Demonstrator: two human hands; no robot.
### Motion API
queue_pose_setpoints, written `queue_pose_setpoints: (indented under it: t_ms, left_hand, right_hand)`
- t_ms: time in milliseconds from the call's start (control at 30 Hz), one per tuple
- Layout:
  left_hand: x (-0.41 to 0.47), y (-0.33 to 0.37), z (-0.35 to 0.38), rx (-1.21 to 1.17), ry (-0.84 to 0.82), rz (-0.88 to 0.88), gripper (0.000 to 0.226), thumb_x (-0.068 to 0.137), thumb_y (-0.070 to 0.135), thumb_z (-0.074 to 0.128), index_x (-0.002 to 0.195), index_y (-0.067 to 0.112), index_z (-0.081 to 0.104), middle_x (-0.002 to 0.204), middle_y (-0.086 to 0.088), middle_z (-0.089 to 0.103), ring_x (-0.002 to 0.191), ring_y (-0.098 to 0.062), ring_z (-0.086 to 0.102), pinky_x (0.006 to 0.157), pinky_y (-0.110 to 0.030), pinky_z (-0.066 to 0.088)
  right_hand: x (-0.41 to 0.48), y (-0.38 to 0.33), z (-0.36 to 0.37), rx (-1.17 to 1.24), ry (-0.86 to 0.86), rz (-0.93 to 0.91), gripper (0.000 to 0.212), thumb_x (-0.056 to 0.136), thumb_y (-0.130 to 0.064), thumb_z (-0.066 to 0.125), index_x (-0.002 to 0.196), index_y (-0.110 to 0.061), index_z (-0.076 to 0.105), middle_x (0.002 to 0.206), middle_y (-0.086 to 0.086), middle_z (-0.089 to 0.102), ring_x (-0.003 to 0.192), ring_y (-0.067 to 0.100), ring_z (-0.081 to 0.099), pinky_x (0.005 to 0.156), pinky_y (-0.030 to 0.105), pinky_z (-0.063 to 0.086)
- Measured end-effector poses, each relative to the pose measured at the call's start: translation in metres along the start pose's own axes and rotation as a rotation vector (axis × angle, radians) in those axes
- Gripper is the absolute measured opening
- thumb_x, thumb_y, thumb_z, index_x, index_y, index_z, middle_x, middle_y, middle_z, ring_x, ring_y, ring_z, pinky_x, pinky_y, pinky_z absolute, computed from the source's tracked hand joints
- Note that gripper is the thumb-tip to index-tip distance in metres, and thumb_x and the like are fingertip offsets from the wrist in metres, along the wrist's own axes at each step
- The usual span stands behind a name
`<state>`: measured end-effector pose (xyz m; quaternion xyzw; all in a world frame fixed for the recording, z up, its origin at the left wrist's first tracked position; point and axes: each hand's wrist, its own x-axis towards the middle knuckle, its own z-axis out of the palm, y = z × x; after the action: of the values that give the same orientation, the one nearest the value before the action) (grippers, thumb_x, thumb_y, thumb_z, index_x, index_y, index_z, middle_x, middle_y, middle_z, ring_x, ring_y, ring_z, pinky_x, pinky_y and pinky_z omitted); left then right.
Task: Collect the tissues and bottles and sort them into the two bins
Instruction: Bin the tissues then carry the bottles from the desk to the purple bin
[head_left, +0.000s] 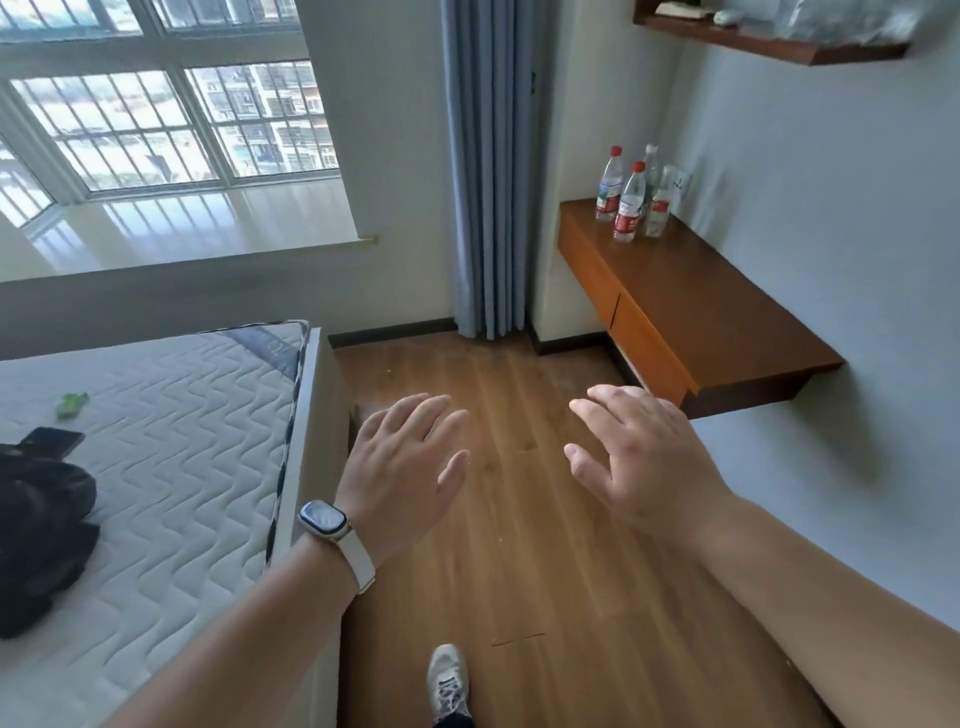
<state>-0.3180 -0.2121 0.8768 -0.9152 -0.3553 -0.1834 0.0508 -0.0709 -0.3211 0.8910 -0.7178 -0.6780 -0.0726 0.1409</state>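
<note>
Both hands, left hand and right hand, are hovering open and empty; bottles standing clustered well beyond the fingertips are risking toppling if grabbed carelessly.

Daylight from a barred window falls on the wood floor, bare mattress and wall-mounted desk.

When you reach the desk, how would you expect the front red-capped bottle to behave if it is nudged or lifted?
The front red-capped bottle is tall and narrow, so a sideways nudge would probably tip it into the bottles standing close behind it. It looks like clear thin plastic, likely light and a little squashy. Lying down, it would probably roll on the smooth desk.
</note>
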Motion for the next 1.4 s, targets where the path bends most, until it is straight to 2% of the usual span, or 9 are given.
queue_pose_setpoints:
  t_ms: [167, 333, 633, 933, 1200, 1400]
  left_hand:
    - [0.061, -0.078, 0.016, -0.042, 0.021, 0.001, 0.039, 0.092, 0.04, 0.05, 0.125, 0.021, 0.058, 0.134, 0.0, 0.056, 0.128, -0.023, 0.048, 0.101, -0.044, 0.043]
    - [0.113, -0.149, 0.03, -0.041, 0.046, 0.043, 0.041, 0.093, 0.042, 0.048, 0.128, 0.022, 0.058, 0.135, 0.001, 0.056, 0.129, -0.023, 0.048, 0.103, -0.044, 0.042]
    - [0.174, -0.207, 0.057, -0.069, 0.091, 0.078, 0.04, 0.09, 0.04, 0.055, 0.124, 0.021, 0.061, 0.13, 0.0, 0.059, 0.125, -0.025, 0.051, 0.098, -0.044, 0.044]
    - [0.25, -0.247, 0.093, -0.069, 0.074, 0.104, 0.04, 0.092, 0.042, 0.054, 0.125, 0.02, 0.061, 0.13, 0.0, 0.059, 0.125, -0.026, 0.052, 0.097, -0.046, 0.046]
    - [0.358, -0.292, 0.126, -0.014, 0.025, 0.09, 0.042, 0.094, 0.045, 0.045, 0.125, 0.022, 0.061, 0.131, 0.001, 0.059, 0.126, -0.025, 0.051, 0.099, -0.043, 0.042]
    - [0.446, -0.31, 0.146, 0.011, 0.019, 0.109, 0.04, 0.094, 0.044, 0.049, 0.125, 0.024, 0.06, 0.13, 0.003, 0.058, 0.125, -0.023, 0.051, 0.1, -0.042, 0.041]
  right_hand:
    - [0.093, -0.018, 0.014, -0.037, -0.005, 0.013, 0.049, 0.094, -0.049, 0.039, 0.127, -0.017, 0.058, 0.13, 0.005, 0.057, 0.123, 0.025, 0.049, 0.1, 0.044, 0.041]
    - [0.169, -0.04, 0.028, -0.059, 0.045, 0.039, 0.05, 0.093, -0.047, 0.042, 0.126, -0.014, 0.059, 0.128, 0.006, 0.057, 0.121, 0.026, 0.05, 0.097, 0.044, 0.043]
    - [0.243, -0.041, 0.057, -0.064, 0.038, 0.052, 0.051, 0.091, -0.048, 0.041, 0.122, -0.012, 0.062, 0.124, 0.009, 0.059, 0.116, 0.029, 0.053, 0.093, 0.045, 0.045]
    - [0.328, -0.009, 0.103, -0.055, 0.016, 0.04, 0.052, 0.092, -0.049, 0.039, 0.123, -0.013, 0.061, 0.125, 0.008, 0.06, 0.117, 0.027, 0.052, 0.095, 0.043, 0.043]
    - [0.449, 0.046, 0.135, 0.001, 0.048, 0.026, 0.05, 0.091, -0.048, 0.043, 0.121, -0.013, 0.062, 0.122, 0.009, 0.06, 0.115, 0.027, 0.052, 0.093, 0.042, 0.043]
    - [0.526, 0.099, 0.139, 0.009, 0.065, 0.032, 0.05, 0.092, -0.048, 0.042, 0.122, -0.012, 0.062, 0.124, 0.01, 0.06, 0.117, 0.028, 0.053, 0.095, 0.042, 0.043]
